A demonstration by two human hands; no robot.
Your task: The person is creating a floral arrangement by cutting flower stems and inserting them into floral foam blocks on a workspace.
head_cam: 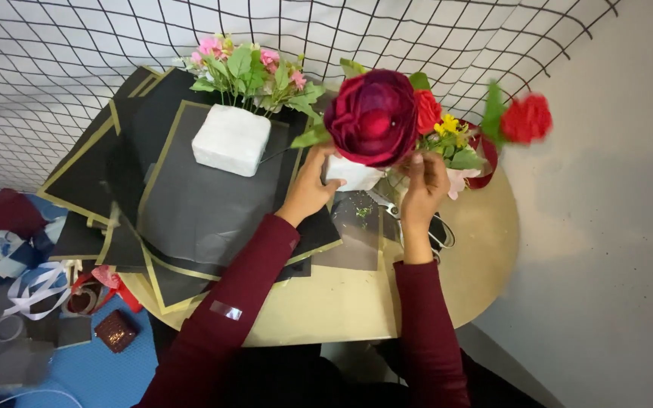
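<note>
Both hands around one foam block

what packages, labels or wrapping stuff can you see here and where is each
No printed packages, signs or screens show.
Black wrapping sheets: stacked on the round table, square, gold-edged.
Small tag: on the left sleeve, rectangular, pale and shiny.
Ribbons: on the blue floor at left, white loops and rolls.
Small box: on the floor, dark red, glittery.

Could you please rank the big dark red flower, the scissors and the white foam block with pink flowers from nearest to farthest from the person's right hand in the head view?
From the right hand:
1. Big dark red flower, just up-left.
2. Scissors, below, beside the wrist; nearly as close.
3. White foam block, far left on black paper.
</note>
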